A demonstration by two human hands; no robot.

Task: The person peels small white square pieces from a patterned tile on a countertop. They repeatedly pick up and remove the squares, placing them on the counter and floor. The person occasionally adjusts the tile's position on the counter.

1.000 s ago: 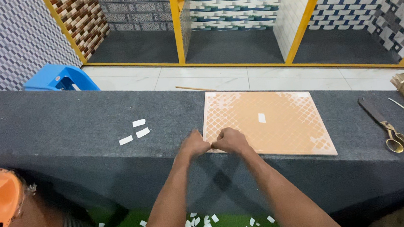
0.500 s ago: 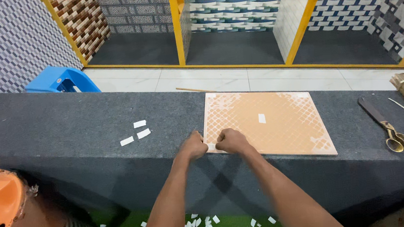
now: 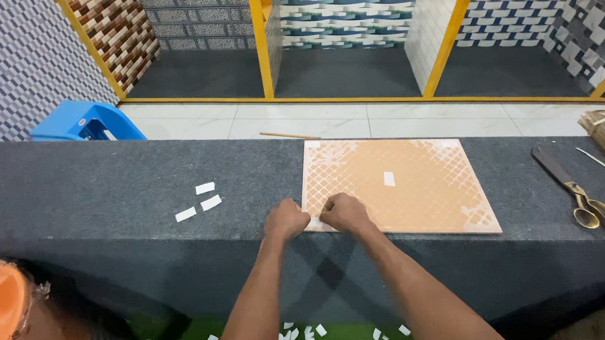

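Lying flat on the grey desk, the orange tile is pinched at its near-left corner | left hand and right hand closed there, side by side | white strips left | scissors right

Premises: a tile showroom or tile workshop. Display bays framed in yellow show patterned wall tiling in several colours. A dark work counter carries a peach tile and scissors, with paper scraps on the floor.
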